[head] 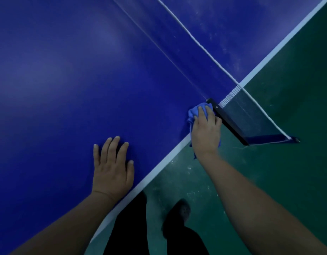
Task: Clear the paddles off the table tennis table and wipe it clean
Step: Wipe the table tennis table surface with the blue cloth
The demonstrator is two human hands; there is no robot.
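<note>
The blue table tennis table (70, 74) fills the left and top of the view, its white edge line running diagonally. My right hand (206, 130) presses a blue cloth (193, 114) flat onto the table at its edge, right beside the black net post (227, 120). Part of the cloth hangs over the edge under my wrist. My left hand (113, 166) rests flat on the table surface near the edge, fingers spread, holding nothing. No paddles are in view.
The net (251, 115) with its white top band stretches across the table from the post and sticks out past the edge. A green floor (288, 162) lies to the right and below. My dark trousers and shoe (177, 218) stand by the table.
</note>
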